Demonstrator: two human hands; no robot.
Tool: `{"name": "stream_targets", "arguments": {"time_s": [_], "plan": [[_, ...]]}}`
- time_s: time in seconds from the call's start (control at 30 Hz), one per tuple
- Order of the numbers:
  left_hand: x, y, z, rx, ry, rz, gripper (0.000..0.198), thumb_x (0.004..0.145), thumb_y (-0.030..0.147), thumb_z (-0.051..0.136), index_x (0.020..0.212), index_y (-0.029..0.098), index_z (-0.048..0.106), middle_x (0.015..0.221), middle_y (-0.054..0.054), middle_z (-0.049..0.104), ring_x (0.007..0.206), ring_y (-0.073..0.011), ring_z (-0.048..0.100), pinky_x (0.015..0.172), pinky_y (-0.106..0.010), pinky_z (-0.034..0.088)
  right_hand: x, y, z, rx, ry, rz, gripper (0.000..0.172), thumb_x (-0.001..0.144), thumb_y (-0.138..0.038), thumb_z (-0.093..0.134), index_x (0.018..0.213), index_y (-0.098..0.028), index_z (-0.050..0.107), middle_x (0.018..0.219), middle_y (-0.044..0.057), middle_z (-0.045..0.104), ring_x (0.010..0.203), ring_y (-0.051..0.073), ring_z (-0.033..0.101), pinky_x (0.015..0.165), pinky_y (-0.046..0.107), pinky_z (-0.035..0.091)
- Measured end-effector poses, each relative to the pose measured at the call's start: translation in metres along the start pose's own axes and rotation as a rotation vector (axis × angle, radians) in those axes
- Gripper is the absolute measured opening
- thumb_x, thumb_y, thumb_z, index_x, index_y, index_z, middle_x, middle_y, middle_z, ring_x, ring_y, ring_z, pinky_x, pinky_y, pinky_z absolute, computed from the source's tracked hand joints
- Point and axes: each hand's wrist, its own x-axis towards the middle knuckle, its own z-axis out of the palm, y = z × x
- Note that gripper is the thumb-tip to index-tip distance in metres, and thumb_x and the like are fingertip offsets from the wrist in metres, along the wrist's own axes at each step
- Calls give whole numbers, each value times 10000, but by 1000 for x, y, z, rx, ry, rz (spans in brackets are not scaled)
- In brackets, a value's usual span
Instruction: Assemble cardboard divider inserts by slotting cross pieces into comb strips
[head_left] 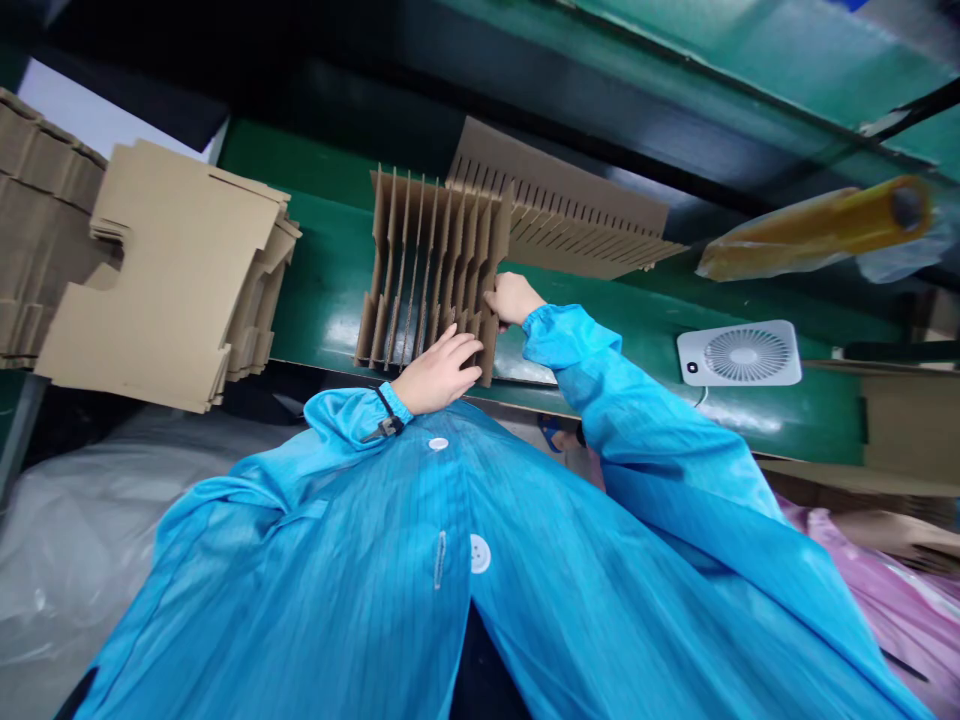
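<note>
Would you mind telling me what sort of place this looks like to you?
Probably a packaging workshop: stacks of flat cardboard, a slotted cardboard divider, and a blue work coat.
</note>
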Motion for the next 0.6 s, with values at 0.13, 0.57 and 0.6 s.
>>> {"name": "stream_targets", "arguments": {"time_s": [0.13,0.57,0.6], "plan": [[0,2,2,-13,-16,8,140,920,160,553,897,137,689,1233,-178,609,1257,-309,542,1131,-619,389,7,3,10,54,-17,-12,193,868,-252,611,871,-80,699,696,180,682,840,322,713,751,340,545],[-160,-76,-121,496,804,-974,621,831,571,693,1262,155,530,1468,-193,458,1455,-398,287,1187,-688,188,-11,46,-8,608,-172,85,291,870,-467,646,710,-237,566,533,82,616,428,164,576,458,297,494],[-190,-82,-131,562,884,-1085,710,771,635,723,1251,148,531,1467,-203,461,1458,-411,269,1182,-685,176,-15,51,-10,628,-172,67,265,853,-450,665,712,-245,574,543,91,622,426,165,577,442,295,487]]}}
